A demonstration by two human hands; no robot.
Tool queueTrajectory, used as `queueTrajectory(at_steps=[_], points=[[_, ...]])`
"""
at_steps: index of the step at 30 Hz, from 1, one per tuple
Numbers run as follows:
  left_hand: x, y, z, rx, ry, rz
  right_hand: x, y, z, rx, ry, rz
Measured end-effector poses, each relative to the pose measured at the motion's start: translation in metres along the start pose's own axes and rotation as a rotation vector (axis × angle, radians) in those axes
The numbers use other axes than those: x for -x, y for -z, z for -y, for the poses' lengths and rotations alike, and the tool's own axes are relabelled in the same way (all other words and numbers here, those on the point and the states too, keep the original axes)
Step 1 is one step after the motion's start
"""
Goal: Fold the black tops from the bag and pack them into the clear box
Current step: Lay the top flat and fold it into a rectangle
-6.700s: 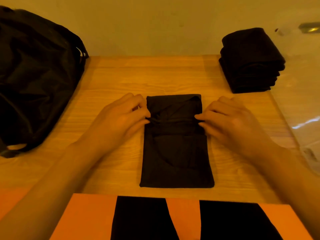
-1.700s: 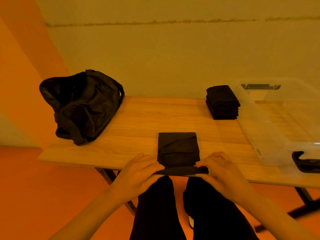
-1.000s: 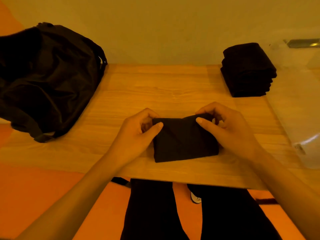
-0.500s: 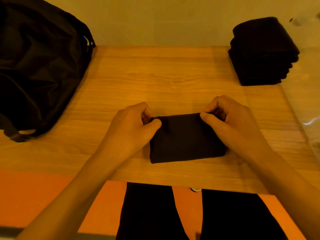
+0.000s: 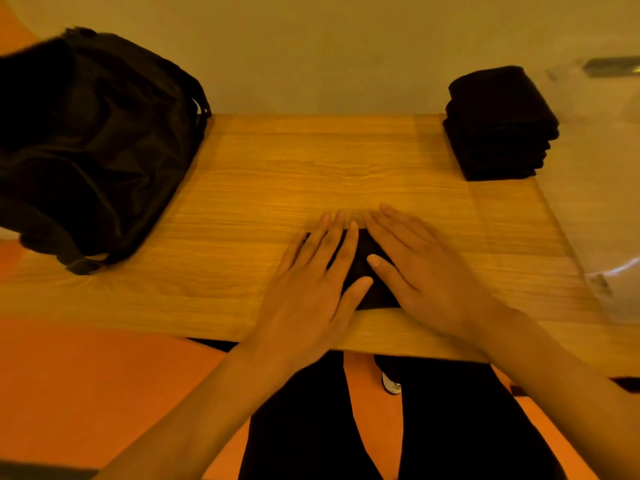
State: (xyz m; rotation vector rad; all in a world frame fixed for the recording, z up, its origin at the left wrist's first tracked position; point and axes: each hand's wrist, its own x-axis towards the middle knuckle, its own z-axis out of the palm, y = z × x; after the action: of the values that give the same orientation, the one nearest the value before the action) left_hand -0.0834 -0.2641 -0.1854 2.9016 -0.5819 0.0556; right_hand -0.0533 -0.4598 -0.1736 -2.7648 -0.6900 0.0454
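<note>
Both hands have left the far corners they were pinching half a second ago and now lie flat on the small folded black top (image 5: 360, 258). The left hand (image 5: 311, 289) and the right hand (image 5: 426, 271) are spread with straight fingers and press down side by side, gripping nothing. Their thumbs nearly meet over the cloth, so only a dark strip of it shows between them. That top sits near the front edge of the light wooden table (image 5: 277, 174), roughly at its middle. A soft black fabric bag (image 5: 86, 150) slumps on the table's left end, well apart from the hands. At the far right corner stands a stack of folded black tops (image 5: 498, 126), just beside the clear plastic box (image 5: 595, 202) – whether they touch cannot be told. None of the tops lies in the box.
</note>
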Motion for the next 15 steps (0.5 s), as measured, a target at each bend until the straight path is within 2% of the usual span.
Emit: queueTrajectory(at_steps=[4, 6, 10, 11, 15], points=[[0.000, 0.000, 0.005, 0.050, -0.010, -0.040, 0.001, -0.001, 0.001, -0.006, -0.018, 0.025], [0.004, 0.002, 0.005, 0.123, 0.054, -0.097, 0.001, -0.001, 0.002, -0.011, -0.039, 0.032], [0.031, 0.015, -0.007, 0.398, 0.405, -0.372, 0.000, 0.000, 0.003, -0.029, -0.061, 0.023], [0.038, 0.018, -0.009, 0.456, 0.483, -0.392, 0.000, 0.000, 0.003, -0.031, -0.065, 0.030], [0.053, 0.024, -0.012, 0.707, 0.612, -0.285, 0.000, 0.002, 0.005, -0.032, -0.083, 0.023]])
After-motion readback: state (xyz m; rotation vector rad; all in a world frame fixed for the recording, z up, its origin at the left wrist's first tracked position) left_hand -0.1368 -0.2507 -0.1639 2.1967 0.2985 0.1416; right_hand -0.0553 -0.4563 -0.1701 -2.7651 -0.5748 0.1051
